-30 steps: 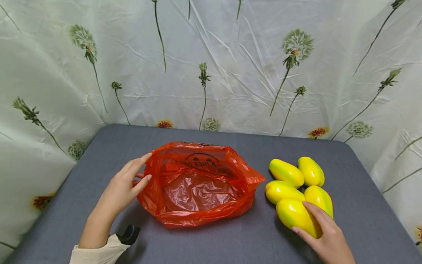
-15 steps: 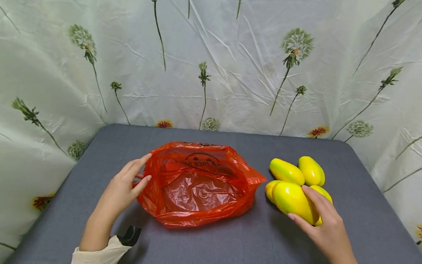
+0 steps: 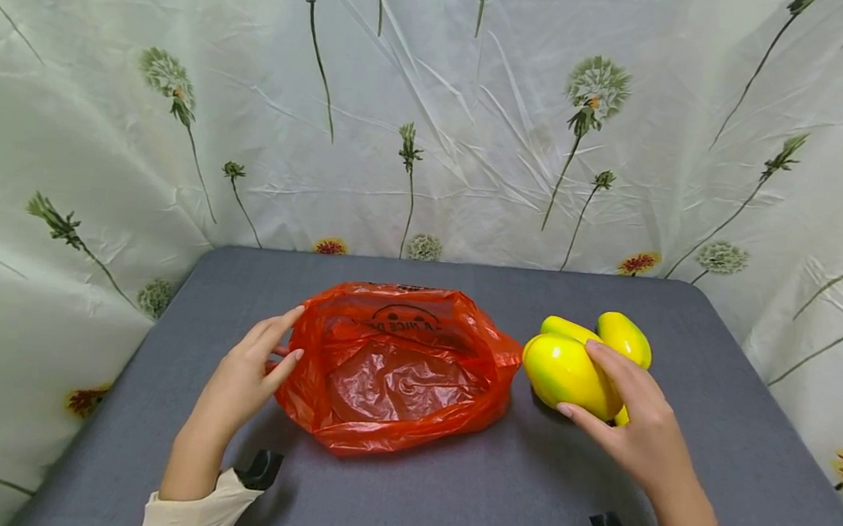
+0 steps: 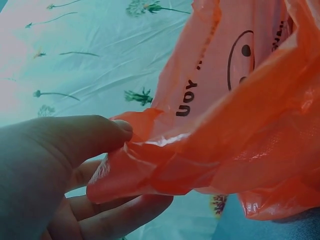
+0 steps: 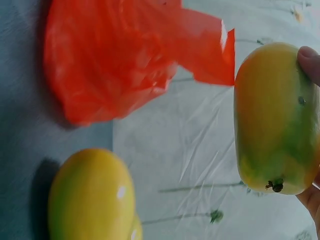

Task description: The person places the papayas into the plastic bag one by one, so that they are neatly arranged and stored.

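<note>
Yellow mango (image 3: 565,376), aloft, between right fingers (image 3: 621,369)

Centre frame, a thin red plastic bag (image 3: 376,443), glossy, crinkled; right, a smooth, shiny oval yellow-green fruit (image 3: 566,374); lower centre, matt grey tabletop (image 3: 429,514).

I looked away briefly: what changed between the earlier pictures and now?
The right hand has carried the glossy, oval yellow-green fruit it was already gripping leftward and away from the person, toward the open red plastic bag. Nothing was newly grasped or let go. The left hand still holds the bag's left edge; the bag and the two farthest fruits stayed put.
</note>
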`<action>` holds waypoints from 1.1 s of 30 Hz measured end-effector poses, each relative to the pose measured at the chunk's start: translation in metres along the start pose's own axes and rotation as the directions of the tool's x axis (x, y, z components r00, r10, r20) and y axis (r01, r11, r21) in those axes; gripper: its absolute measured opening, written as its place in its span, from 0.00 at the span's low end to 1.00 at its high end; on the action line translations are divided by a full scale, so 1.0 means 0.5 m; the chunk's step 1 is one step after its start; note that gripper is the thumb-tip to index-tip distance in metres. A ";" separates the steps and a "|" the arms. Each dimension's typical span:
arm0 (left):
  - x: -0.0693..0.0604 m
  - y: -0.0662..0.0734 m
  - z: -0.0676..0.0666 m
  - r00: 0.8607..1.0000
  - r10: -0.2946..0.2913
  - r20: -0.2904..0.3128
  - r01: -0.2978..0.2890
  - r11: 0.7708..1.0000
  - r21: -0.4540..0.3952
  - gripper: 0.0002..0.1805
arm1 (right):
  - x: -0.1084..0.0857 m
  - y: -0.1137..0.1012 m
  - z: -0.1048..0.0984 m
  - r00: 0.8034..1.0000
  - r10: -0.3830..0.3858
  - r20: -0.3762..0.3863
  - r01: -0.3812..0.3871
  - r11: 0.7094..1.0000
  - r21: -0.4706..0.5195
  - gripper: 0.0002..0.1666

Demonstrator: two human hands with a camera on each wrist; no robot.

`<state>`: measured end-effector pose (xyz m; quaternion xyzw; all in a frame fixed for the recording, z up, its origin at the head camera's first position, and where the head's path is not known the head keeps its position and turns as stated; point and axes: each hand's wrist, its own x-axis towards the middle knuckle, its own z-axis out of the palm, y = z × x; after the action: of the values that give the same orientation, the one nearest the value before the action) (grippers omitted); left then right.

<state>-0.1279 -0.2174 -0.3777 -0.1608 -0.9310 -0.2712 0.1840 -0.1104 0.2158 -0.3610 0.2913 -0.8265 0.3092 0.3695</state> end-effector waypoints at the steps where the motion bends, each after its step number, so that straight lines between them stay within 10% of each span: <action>1: 0.000 0.000 0.000 1.000 0.000 0.000 0.000 1.000 0.000 0.34 | 0.007 -0.003 0.003 1.000 -0.020 0.001 0.020 1.000 0.008 0.43; 22: -0.001 -0.001 -0.001 1.000 0.020 -0.018 -0.020 1.000 -0.002 0.34 | 0.108 -0.084 0.128 0.959 -0.250 0.136 0.222 0.956 0.193 0.37; 33: 0.000 -0.004 0.002 1.000 0.024 -0.010 -0.024 1.000 -0.001 0.34 | 0.119 -0.107 0.231 0.935 -0.215 0.284 0.162 0.967 0.198 0.39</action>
<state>-0.1288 -0.2182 -0.3794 -0.1708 -0.9278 -0.2705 0.1918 -0.1554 0.0826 -0.3603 0.4440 -0.8118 0.2938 0.2401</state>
